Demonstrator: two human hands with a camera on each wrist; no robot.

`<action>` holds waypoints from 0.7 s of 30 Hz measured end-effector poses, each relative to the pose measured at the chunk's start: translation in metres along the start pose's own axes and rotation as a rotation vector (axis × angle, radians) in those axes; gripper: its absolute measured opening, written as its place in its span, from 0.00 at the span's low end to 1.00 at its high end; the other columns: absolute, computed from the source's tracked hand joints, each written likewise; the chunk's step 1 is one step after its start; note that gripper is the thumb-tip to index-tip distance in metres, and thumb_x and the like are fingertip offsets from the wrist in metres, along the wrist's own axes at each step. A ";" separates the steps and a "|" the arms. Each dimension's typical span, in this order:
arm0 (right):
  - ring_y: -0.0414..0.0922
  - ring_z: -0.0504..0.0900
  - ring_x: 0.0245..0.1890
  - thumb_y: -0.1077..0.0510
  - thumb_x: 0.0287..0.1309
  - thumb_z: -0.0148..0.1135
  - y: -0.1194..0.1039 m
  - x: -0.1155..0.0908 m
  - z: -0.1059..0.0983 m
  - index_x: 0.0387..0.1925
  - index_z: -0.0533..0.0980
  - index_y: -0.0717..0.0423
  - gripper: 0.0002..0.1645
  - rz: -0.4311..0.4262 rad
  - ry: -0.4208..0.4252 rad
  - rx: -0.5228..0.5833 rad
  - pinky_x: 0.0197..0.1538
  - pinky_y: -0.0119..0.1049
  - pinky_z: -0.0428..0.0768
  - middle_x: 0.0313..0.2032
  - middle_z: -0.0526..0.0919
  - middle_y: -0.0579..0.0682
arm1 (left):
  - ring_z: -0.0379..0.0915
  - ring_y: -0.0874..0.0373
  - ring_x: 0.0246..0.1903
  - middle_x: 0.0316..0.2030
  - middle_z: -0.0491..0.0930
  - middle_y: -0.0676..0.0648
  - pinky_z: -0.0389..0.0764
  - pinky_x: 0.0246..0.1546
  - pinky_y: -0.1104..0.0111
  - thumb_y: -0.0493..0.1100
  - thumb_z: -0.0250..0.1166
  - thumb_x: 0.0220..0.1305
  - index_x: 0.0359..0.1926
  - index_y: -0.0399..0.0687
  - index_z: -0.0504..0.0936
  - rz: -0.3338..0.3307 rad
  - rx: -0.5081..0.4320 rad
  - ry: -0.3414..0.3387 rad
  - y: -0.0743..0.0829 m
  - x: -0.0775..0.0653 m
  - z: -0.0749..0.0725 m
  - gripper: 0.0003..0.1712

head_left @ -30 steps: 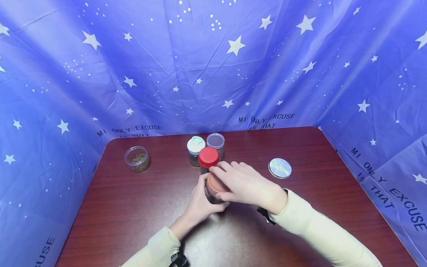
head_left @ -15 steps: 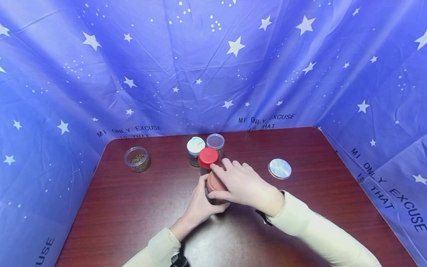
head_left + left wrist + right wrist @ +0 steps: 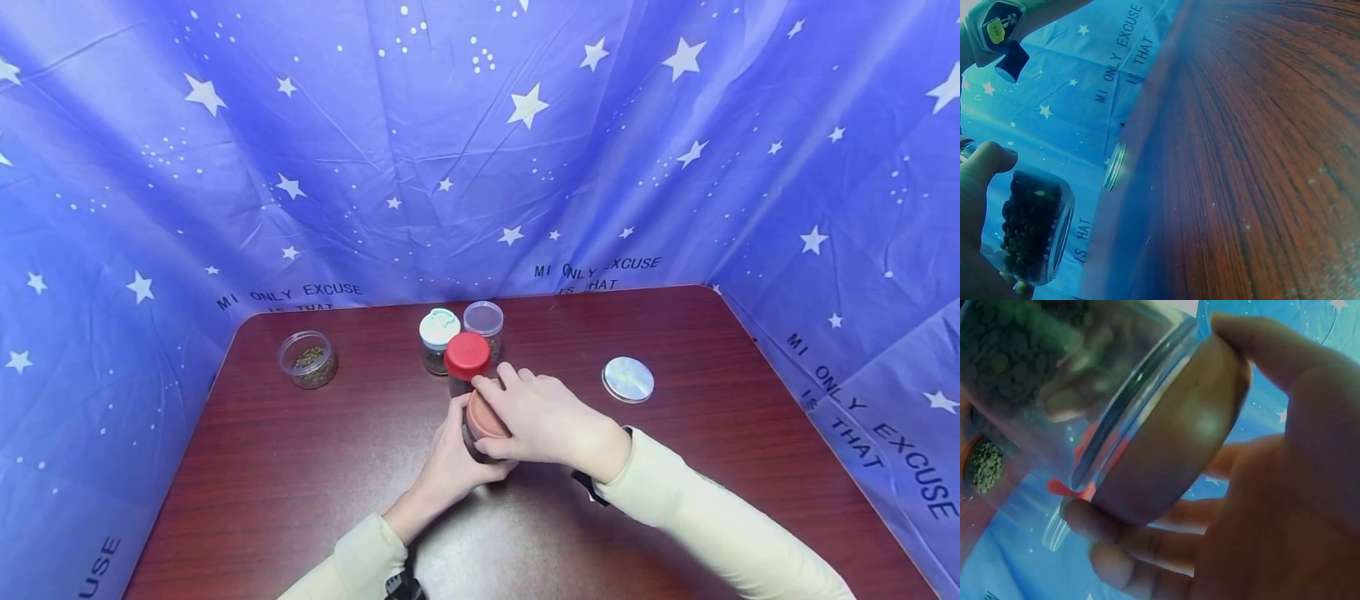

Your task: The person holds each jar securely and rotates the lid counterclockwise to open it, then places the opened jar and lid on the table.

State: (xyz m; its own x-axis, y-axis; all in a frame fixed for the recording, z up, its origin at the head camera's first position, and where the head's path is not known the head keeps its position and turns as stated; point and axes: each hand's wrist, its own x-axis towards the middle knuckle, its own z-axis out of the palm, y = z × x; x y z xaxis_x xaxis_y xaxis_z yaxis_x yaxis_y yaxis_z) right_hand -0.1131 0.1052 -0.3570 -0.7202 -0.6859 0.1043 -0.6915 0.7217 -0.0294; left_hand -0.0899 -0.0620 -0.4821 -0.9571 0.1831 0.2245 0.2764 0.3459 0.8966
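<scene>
My left hand point(image 3: 446, 467) grips the body of a clear jar point(image 3: 1032, 228) filled partway with dark beans. On top of that jar is an orange-brown lid point(image 3: 484, 415), and my right hand point(image 3: 551, 421) holds it by the rim, thumb on the near side and fingers on the far side. In the right wrist view the lid point(image 3: 1179, 431) sits against the jar's neck. The left wrist view has the jar's base apart from the tabletop. Just behind it stands a red-capped jar point(image 3: 468, 357), its lower part hidden by the hands.
Behind the red cap are a white-capped jar point(image 3: 439, 330) and a clear-topped jar point(image 3: 483, 320). An uncovered clear tub point(image 3: 308, 360) of greenish-brown bits is at far left. A silvery round lid point(image 3: 627, 380) lies at right on the brown table point(image 3: 300, 492). Starry blue cloth point(image 3: 375, 167) surrounds it.
The right hand's thumb and fingers have shifted around the lid's rim, and its wrist has moved slightly left. The left hand keeps its grip; the other containers stay put.
</scene>
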 end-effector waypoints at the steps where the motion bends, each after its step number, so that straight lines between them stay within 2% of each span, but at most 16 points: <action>1: 0.53 0.79 0.34 0.38 0.54 0.71 0.001 0.000 -0.001 0.63 0.75 0.57 0.41 -0.009 -0.017 0.018 0.33 0.48 0.82 0.44 0.77 0.56 | 0.81 0.53 0.52 0.54 0.83 0.48 0.80 0.56 0.56 0.47 0.85 0.39 0.66 0.51 0.66 0.003 0.001 0.001 0.000 0.000 0.000 0.53; 7: 0.50 0.78 0.38 0.44 0.52 0.74 0.007 -0.001 -0.010 0.66 0.73 0.50 0.41 -0.072 -0.097 0.088 0.39 0.47 0.81 0.47 0.75 0.53 | 0.81 0.55 0.51 0.51 0.83 0.50 0.80 0.56 0.57 0.46 0.85 0.38 0.64 0.51 0.67 0.012 0.018 0.000 -0.002 -0.001 0.001 0.51; 10: 0.52 0.79 0.45 0.43 0.51 0.76 0.008 -0.002 -0.014 0.71 0.70 0.51 0.47 -0.097 -0.131 0.084 0.44 0.48 0.81 0.59 0.76 0.58 | 0.81 0.55 0.51 0.50 0.83 0.50 0.80 0.55 0.56 0.46 0.84 0.38 0.64 0.51 0.67 0.014 0.032 -0.004 -0.002 -0.001 0.001 0.51; 14: 0.56 0.78 0.53 0.35 0.53 0.74 0.007 -0.001 -0.016 0.75 0.66 0.52 0.54 -0.060 -0.124 0.074 0.50 0.52 0.80 0.72 0.67 0.65 | 0.80 0.54 0.53 0.53 0.82 0.50 0.79 0.57 0.55 0.47 0.85 0.39 0.65 0.52 0.66 -0.007 -0.001 -0.017 -0.002 -0.001 0.001 0.52; 17: 0.57 0.81 0.48 0.27 0.57 0.67 0.001 0.000 -0.013 0.73 0.69 0.55 0.53 0.017 -0.051 0.038 0.46 0.52 0.81 0.66 0.74 0.65 | 0.78 0.56 0.55 0.54 0.82 0.53 0.77 0.59 0.56 0.47 0.86 0.41 0.66 0.53 0.66 -0.020 -0.037 -0.029 0.000 -0.001 0.000 0.52; 19: 0.56 0.83 0.40 0.23 0.57 0.64 -0.004 0.000 -0.009 0.71 0.72 0.56 0.54 0.076 -0.005 0.003 0.39 0.50 0.83 0.56 0.78 0.63 | 0.78 0.56 0.56 0.55 0.81 0.55 0.76 0.60 0.56 0.46 0.86 0.41 0.67 0.53 0.67 -0.023 -0.047 -0.032 0.001 -0.001 0.000 0.52; 21: 0.55 0.81 0.31 0.22 0.57 0.62 -0.008 0.002 -0.006 0.66 0.75 0.56 0.52 0.131 0.016 -0.024 0.31 0.48 0.82 0.45 0.78 0.60 | 0.77 0.57 0.57 0.56 0.81 0.56 0.75 0.61 0.56 0.46 0.86 0.41 0.67 0.53 0.67 -0.017 -0.044 -0.029 0.001 -0.001 0.001 0.52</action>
State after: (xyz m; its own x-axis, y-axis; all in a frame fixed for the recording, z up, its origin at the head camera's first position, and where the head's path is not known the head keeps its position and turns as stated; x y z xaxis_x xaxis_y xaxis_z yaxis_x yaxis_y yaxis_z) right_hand -0.1085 0.0988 -0.3508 -0.8034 -0.5838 0.1169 -0.5896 0.8075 -0.0198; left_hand -0.0881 -0.0611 -0.4817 -0.9586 0.2040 0.1987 0.2556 0.3089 0.9161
